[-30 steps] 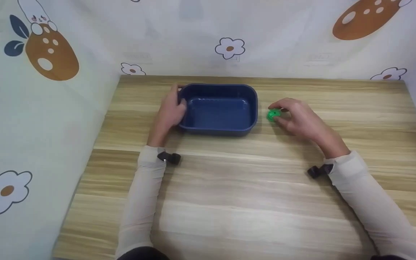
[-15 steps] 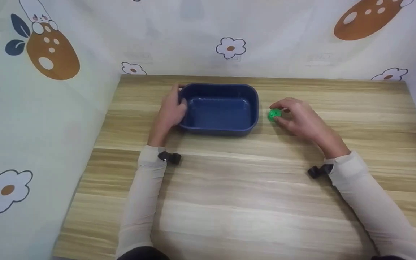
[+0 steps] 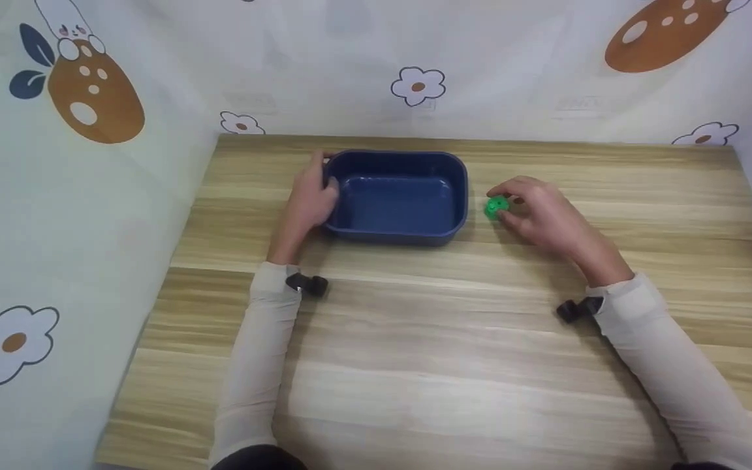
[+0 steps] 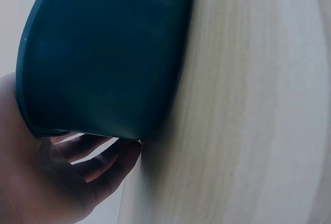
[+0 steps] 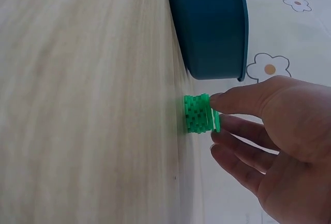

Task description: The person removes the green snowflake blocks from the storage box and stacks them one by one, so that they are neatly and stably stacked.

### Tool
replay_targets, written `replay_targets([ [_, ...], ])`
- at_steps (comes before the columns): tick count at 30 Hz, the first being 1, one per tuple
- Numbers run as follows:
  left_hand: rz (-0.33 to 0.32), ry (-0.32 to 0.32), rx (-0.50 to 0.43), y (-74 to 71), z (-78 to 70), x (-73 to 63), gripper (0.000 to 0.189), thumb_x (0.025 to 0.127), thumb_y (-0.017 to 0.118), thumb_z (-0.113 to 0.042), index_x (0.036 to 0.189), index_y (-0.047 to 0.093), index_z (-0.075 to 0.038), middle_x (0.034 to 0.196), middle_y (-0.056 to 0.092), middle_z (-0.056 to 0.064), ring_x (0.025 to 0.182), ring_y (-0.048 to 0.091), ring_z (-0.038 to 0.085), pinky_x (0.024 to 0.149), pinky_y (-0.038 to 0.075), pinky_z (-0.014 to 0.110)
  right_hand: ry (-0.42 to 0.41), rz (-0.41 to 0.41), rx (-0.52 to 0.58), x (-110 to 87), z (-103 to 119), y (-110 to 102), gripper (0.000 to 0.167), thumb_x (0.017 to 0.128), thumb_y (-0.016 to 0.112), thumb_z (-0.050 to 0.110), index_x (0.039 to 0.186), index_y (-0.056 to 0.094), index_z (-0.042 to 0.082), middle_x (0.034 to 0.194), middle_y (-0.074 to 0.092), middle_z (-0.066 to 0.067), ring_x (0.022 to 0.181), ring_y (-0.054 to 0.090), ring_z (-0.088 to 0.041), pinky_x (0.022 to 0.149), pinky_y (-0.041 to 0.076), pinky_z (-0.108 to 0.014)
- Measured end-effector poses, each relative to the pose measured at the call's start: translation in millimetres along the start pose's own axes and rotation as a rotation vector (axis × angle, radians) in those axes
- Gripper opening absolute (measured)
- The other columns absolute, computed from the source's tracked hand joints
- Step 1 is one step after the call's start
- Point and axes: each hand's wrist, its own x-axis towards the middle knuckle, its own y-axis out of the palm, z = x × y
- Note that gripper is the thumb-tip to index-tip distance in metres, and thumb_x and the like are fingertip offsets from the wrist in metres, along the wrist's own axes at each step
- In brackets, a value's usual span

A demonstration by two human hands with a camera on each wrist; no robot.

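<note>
A deep blue rectangular plastic box point(image 3: 394, 205) with rounded corners stands open-topped on the table. My left hand point(image 3: 309, 199) grips its left end, the thumb over the rim and the fingers against the outer wall, as the left wrist view point(image 4: 95, 169) also has it. To the right of the box, a small stack of green notched plastic discs point(image 5: 196, 114) stands on the table. My right hand point(image 3: 546, 215) pinches it near the top between thumb and fingers. In the right wrist view, the top disc point(image 5: 216, 119) sits slightly apart from the rest. Nothing is visible inside the box.
The wood-grain table point(image 3: 415, 365) reaches back to a pale wall cloth point(image 3: 513, 59) printed with flowers and brown shapes. The cloth also borders the left side. Black wrist cameras, such as the right one point(image 3: 572, 311), sit at both cuffs.
Both hands and the box stay in place. The upper face of the green stack looks slightly turned between the right fingers.
</note>
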Motion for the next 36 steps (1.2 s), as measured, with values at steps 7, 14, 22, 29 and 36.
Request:
replay_targets([
  [7, -0.001, -0.002, 0.006, 0.1, -1.0, -0.2, 0.05, 0.102, 0.053, -0.006, 0.152, 0.048, -0.008, 0.145, 0.064, 0.023, 0.137, 0.06, 0.038, 0.121, 0.046, 0.054, -0.035, 0.016, -0.019, 0.0, 0.5, -0.5, 0.033, 0.095, 0.077, 0.001, 0.128, 0.075, 0.004, 0.13, 0.075, -0.014, 0.119, 0.071, -0.035, 0.102, 0.06, -0.054],
  [14, 0.003, -0.006, 0.002, 0.0, -1.3, 0.3, 0.05, 0.103, 0.053, -0.007, 0.153, 0.048, -0.008, 0.147, 0.063, 0.022, 0.139, 0.058, 0.037, 0.123, 0.044, 0.054, -0.027, 0.042, -0.022, -0.4, 0.0, -0.3, 0.038, 0.097, 0.075, 0.001, 0.135, 0.072, 0.004, 0.133, 0.074, -0.015, 0.122, 0.07, -0.035, 0.105, 0.058, -0.054],
  [22, 0.017, -0.016, 0.0, 0.2, 1.0, 1.1, 0.051, 0.103, 0.053, -0.008, 0.154, 0.047, -0.01, 0.147, 0.062, 0.023, 0.137, 0.059, 0.038, 0.118, 0.048, 0.056, -0.011, 0.044, -0.004, -1.5, 0.6, 0.1, 0.039, 0.098, 0.075, 0.004, 0.136, 0.071, 0.004, 0.136, 0.073, -0.014, 0.124, 0.069, -0.035, 0.106, 0.058, -0.055],
  [29, 0.013, 0.002, 0.0, -0.8, 1.5, 0.1, 0.051, 0.103, 0.053, -0.007, 0.153, 0.048, -0.009, 0.147, 0.063, 0.023, 0.139, 0.058, 0.038, 0.12, 0.046, 0.056, 0.007, 0.044, 0.007, -1.4, 0.6, 0.0, 0.039, 0.099, 0.075, 0.006, 0.137, 0.071, 0.004, 0.138, 0.072, -0.014, 0.122, 0.069, -0.035, 0.105, 0.058, -0.055],
  [36, -0.012, 0.021, -0.006, -2.2, 1.9, -0.3, 0.05, 0.1, 0.055, -0.006, 0.15, 0.052, -0.011, 0.144, 0.066, 0.019, 0.136, 0.061, 0.035, 0.119, 0.048, 0.053, 0.043, 0.002, -0.011, -0.1, 1.1, -3.6, 0.037, 0.101, 0.073, 0.012, 0.138, 0.071, 0.007, 0.138, 0.071, -0.013, 0.119, 0.069, -0.036, 0.103, 0.058, -0.055],
])
